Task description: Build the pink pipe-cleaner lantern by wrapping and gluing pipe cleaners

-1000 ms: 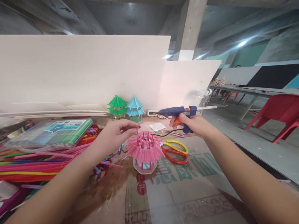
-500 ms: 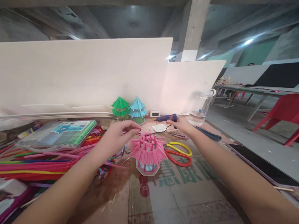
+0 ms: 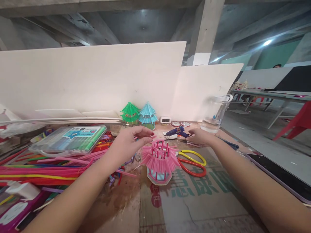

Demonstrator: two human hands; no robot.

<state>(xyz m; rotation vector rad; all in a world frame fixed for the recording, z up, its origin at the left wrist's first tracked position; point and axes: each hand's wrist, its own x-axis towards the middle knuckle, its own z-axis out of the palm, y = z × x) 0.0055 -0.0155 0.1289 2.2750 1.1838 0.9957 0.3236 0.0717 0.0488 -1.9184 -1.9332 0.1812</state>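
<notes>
My left hand (image 3: 139, 137) hovers beside and above a small pink pavilion (image 3: 160, 160). Its thumb and forefinger are nearly pinched; anything between them is too small to make out. Pink upright posts rise from the pavilion's fringed roof, and its pale base rests on the cardboard. Farther back, my right hand (image 3: 200, 136) has its fingers at the handle of a blue hot glue gun (image 3: 176, 131), whose nozzle points left. Scissors (image 3: 194, 161) with one yellow and one red handle lie just right of the pavilion.
Left are pipe cleaners (image 3: 60, 171) and a clear marker case (image 3: 70, 140). Green (image 3: 130, 113) and blue (image 3: 147, 113) pavilions stand at the back by a small clock (image 3: 165, 120). At right are a water jug (image 3: 213, 116), pliers (image 3: 229, 143) and a phone (image 3: 279, 176).
The glue gun has turned and come nearer, and its handle now shows at my right fingers. My right hand has drawn back to the right. The left hand stays near the pavilion.
</notes>
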